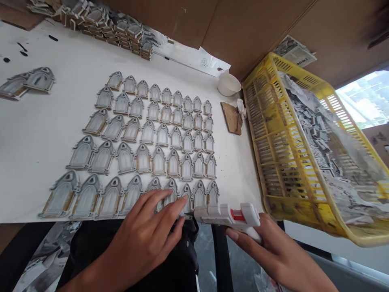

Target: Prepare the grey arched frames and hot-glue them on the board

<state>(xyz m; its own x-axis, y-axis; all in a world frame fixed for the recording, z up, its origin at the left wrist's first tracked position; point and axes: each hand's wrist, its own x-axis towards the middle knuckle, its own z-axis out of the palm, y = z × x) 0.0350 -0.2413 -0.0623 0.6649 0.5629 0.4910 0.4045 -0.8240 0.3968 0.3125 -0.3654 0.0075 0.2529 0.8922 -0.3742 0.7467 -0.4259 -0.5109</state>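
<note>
Small grey arch-shaped window frames lie in several rows on the white table. My left hand rests over the front row, fingers spread, with the index fingertip at the top of one arch frame and the thumb near its bottom edge. Part of the front row is hidden under this hand. Held from the right, a white hot glue gun with a red part on its body has my right hand closed around its handle. Its dark nozzle points left, close to the left thumb at the table's front edge.
A yellow plastic crate with many small grey pieces stands on the right. Near it are a white bowl and a brown cardboard scrap. Stacked frames line the back; two more frames overlap at left.
</note>
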